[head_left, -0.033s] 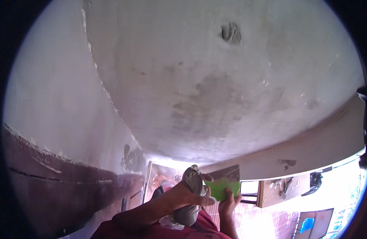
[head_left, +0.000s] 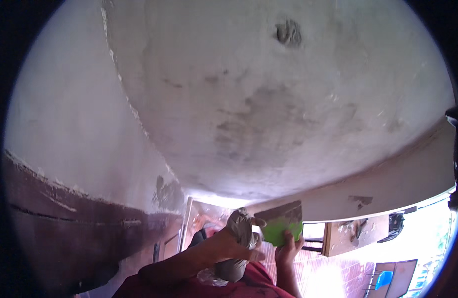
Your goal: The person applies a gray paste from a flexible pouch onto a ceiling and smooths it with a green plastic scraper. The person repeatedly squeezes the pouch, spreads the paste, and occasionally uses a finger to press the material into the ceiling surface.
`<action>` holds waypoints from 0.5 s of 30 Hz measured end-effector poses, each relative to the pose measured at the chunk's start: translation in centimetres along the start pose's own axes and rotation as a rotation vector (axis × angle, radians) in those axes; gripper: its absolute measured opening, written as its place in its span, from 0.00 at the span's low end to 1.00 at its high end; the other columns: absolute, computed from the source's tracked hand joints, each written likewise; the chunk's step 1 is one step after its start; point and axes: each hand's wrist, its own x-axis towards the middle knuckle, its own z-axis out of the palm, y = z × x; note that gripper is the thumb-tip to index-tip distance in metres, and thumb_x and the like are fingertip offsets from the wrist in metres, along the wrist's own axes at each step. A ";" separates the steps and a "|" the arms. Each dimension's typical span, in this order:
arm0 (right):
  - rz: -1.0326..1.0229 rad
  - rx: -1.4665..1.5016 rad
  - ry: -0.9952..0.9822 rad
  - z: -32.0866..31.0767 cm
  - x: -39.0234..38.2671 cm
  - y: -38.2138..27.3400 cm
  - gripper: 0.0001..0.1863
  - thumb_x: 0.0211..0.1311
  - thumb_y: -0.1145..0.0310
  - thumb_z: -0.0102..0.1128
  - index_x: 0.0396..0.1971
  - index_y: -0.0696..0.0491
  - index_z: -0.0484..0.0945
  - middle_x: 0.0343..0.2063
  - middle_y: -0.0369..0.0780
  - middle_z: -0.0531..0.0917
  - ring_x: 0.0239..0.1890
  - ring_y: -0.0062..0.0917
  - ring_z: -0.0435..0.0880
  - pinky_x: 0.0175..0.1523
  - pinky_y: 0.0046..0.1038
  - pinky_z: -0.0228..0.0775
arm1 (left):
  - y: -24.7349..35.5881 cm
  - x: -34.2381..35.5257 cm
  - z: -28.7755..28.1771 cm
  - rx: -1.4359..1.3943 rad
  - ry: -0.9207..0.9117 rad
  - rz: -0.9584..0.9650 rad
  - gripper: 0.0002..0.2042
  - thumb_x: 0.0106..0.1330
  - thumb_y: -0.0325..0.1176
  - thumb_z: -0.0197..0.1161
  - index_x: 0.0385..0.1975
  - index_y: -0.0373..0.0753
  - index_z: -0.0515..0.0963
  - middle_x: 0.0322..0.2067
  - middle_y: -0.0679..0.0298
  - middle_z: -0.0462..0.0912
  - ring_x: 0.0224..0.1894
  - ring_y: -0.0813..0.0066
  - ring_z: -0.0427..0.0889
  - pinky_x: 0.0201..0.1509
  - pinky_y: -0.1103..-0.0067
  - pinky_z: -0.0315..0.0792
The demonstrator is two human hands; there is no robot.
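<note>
My left hand (head_left: 243, 247) is closed around a clear plastic bag (head_left: 232, 270) filled with grey paste. The bag's gathered, paste-smeared top sticks up above the thumb side of the hand. In my right hand (head_left: 287, 248) is a flat green spreader (head_left: 277, 229), gripped at its lower edge. Grey paste coats the spreader's upper part. My left fingertips come close to the spreader's left edge; whether they touch it I cannot tell. Above both hands spreads a broad off-white plaster surface (head_left: 199, 114) with darker grey smears and one thick grey dab (head_left: 288, 33).
On the left, a wall (head_left: 70, 109) with a dark maroon lower band meets the plaster surface along a chipped seam. A table (head_left: 355, 236) with things on it stands at the right. Beyond it are a blue chair (head_left: 384, 280), a reddish floor and a bright opening.
The spreader and my right hand have shifted slightly up and right. The dab on the plaster sits a little higher in view. Both hands keep their holds.
</note>
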 end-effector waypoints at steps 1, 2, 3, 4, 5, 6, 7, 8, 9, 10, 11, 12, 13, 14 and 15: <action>-0.001 0.020 -0.005 -0.1 0.3 -0.1 0.19 0.57 0.74 0.62 0.45 0.59 0.65 0.42 0.42 0.74 0.44 0.25 0.74 0.51 0.31 0.68 | -1.1 -0.8 0.1 0.047 -0.017 0.040 0.36 0.49 0.27 0.76 0.57 0.38 0.62 0.31 0.67 0.76 0.35 0.77 0.77 0.41 0.79 0.72; 0.012 0.021 -0.024 -0.1 0.7 -0.2 0.20 0.57 0.73 0.62 0.45 0.59 0.64 0.42 0.42 0.73 0.44 0.25 0.74 0.50 0.31 0.68 | -1.8 -1.5 0.3 0.114 -0.006 0.028 0.37 0.48 0.24 0.76 0.57 0.39 0.61 0.33 0.66 0.76 0.37 0.76 0.77 0.42 0.77 0.73; 0.018 0.043 -0.039 -0.1 1.0 -0.2 0.20 0.57 0.73 0.62 0.45 0.59 0.64 0.42 0.42 0.73 0.44 0.25 0.74 0.49 0.31 0.69 | -2.4 -2.2 0.5 0.182 0.002 0.014 0.38 0.47 0.20 0.75 0.58 0.39 0.61 0.34 0.64 0.76 0.39 0.74 0.78 0.43 0.75 0.74; -0.019 0.052 -0.093 -0.1 1.1 -0.3 0.17 0.57 0.73 0.62 0.43 0.60 0.67 0.40 0.42 0.75 0.41 0.24 0.75 0.48 0.29 0.70 | -2.6 -2.9 0.5 0.238 0.004 -0.035 0.38 0.47 0.20 0.75 0.58 0.39 0.59 0.36 0.62 0.76 0.44 0.73 0.76 0.50 0.75 0.71; 0.017 0.036 -0.046 0.1 1.3 -0.3 0.16 0.57 0.73 0.62 0.42 0.60 0.68 0.39 0.41 0.75 0.41 0.24 0.76 0.47 0.28 0.70 | -2.6 -3.5 0.6 0.210 -0.048 -0.063 0.36 0.50 0.23 0.74 0.58 0.38 0.60 0.37 0.64 0.75 0.44 0.74 0.75 0.51 0.76 0.70; 0.023 0.050 -0.009 0.3 1.4 -0.2 0.14 0.57 0.74 0.62 0.41 0.60 0.70 0.38 0.41 0.76 0.40 0.24 0.76 0.47 0.28 0.71 | -2.6 -4.1 0.8 0.180 -0.100 -0.086 0.33 0.52 0.26 0.73 0.57 0.38 0.61 0.38 0.66 0.75 0.45 0.75 0.75 0.52 0.77 0.68; 0.037 0.078 0.013 0.5 1.5 -0.1 0.13 0.57 0.74 0.61 0.39 0.61 0.71 0.37 0.40 0.77 0.39 0.23 0.76 0.46 0.27 0.71 | -2.4 -4.6 1.1 0.138 -0.155 -0.122 0.31 0.55 0.30 0.72 0.56 0.38 0.62 0.40 0.67 0.74 0.45 0.75 0.74 0.53 0.78 0.67; -0.022 0.063 -0.053 0.6 1.7 -0.2 0.08 0.57 0.75 0.61 0.35 0.61 0.75 0.33 0.39 0.78 0.36 0.22 0.77 0.45 0.26 0.71 | -2.3 -4.9 1.6 0.080 -0.146 -0.045 0.39 0.50 0.21 0.72 0.61 0.39 0.55 0.40 0.60 0.77 0.47 0.72 0.77 0.52 0.73 0.71; -0.018 0.058 -0.092 0.8 1.9 -0.2 0.08 0.57 0.75 0.60 0.35 0.61 0.75 0.33 0.39 0.79 0.35 0.21 0.77 0.44 0.26 0.71 | -2.1 -5.2 2.0 0.104 -0.133 -0.063 0.40 0.50 0.21 0.72 0.62 0.38 0.54 0.40 0.61 0.77 0.47 0.72 0.77 0.53 0.73 0.71; -0.014 0.053 -0.131 0.9 2.1 -0.3 0.07 0.57 0.75 0.60 0.34 0.61 0.76 0.33 0.38 0.79 0.34 0.21 0.77 0.43 0.26 0.71 | -1.9 -5.2 2.3 0.123 -0.127 -0.078 0.40 0.50 0.22 0.73 0.62 0.37 0.54 0.40 0.61 0.77 0.46 0.72 0.78 0.53 0.73 0.71; -0.013 0.049 -0.171 1.0 2.4 -0.4 0.07 0.57 0.75 0.60 0.33 0.61 0.76 0.32 0.38 0.79 0.34 0.21 0.77 0.43 0.25 0.72 | -1.7 -5.2 2.7 0.131 -0.124 -0.086 0.41 0.50 0.23 0.73 0.62 0.37 0.53 0.40 0.61 0.77 0.46 0.73 0.78 0.53 0.73 0.71; -0.012 0.052 -0.171 1.1 2.6 -0.5 0.06 0.57 0.75 0.60 0.33 0.61 0.76 0.31 0.38 0.79 0.33 0.20 0.77 0.42 0.25 0.71 | -1.6 -5.2 3.1 0.183 -0.078 -0.059 0.40 0.50 0.23 0.73 0.62 0.36 0.54 0.40 0.62 0.78 0.46 0.74 0.78 0.53 0.74 0.71; -0.015 0.058 -0.173 1.2 2.8 -0.6 0.06 0.57 0.75 0.60 0.32 0.61 0.77 0.31 0.38 0.80 0.32 0.20 0.77 0.41 0.24 0.71 | -1.4 -5.1 3.4 0.227 -0.035 -0.025 0.40 0.50 0.24 0.73 0.61 0.35 0.55 0.40 0.62 0.78 0.45 0.74 0.78 0.52 0.74 0.71; -0.017 0.066 -0.180 1.2 3.0 -0.7 0.06 0.57 0.75 0.61 0.31 0.61 0.77 0.30 0.38 0.80 0.32 0.20 0.77 0.40 0.24 0.71 | -1.2 -5.0 3.7 0.271 0.007 0.009 0.39 0.50 0.24 0.73 0.61 0.34 0.56 0.40 0.63 0.78 0.44 0.75 0.78 0.52 0.75 0.71; -0.010 0.061 -0.170 1.3 3.2 -0.8 0.06 0.57 0.75 0.60 0.32 0.61 0.77 0.30 0.38 0.80 0.31 0.20 0.78 0.40 0.24 0.71 | -1.0 -4.9 3.9 0.348 0.065 0.040 0.33 0.52 0.25 0.72 0.57 0.35 0.60 0.39 0.64 0.78 0.44 0.75 0.78 0.52 0.75 0.70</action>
